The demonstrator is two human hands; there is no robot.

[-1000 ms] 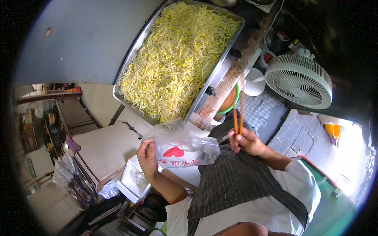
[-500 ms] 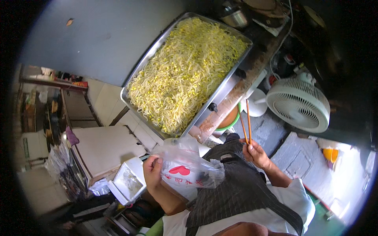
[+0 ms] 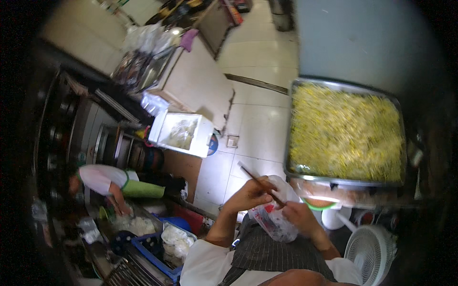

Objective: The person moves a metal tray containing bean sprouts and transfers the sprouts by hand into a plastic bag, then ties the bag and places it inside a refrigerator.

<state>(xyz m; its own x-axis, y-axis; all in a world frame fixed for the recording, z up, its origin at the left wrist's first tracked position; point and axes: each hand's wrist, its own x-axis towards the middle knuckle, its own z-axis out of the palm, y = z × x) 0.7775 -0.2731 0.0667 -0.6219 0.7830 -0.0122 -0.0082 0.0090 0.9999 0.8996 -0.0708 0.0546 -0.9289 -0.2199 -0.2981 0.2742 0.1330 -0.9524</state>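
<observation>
My left hand (image 3: 248,194) and my right hand (image 3: 299,217) meet in front of my striped apron around a clear plastic bag (image 3: 274,221) with red print. The left hand grips the bag's upper part. A pair of brown chopsticks (image 3: 257,181) sits in the right hand, which also touches the bag; the sticks slant up-left across the left hand's fingers. Just beyond the hands a large metal tray (image 3: 292,143) is heaped with yellow bean sprouts (image 3: 346,128).
A white fan (image 3: 372,248) stands at lower right, with a green-rimmed bowl (image 3: 317,204) under the tray's edge. An open white foam box (image 3: 181,133) sits on the tiled floor. At left, another person (image 3: 109,181) bends over a counter near a blue crate (image 3: 155,250).
The view has swung round, so the tray now lies at the right. My hands have come together on the bag, and the chopsticks have dropped from upright to slanting across it.
</observation>
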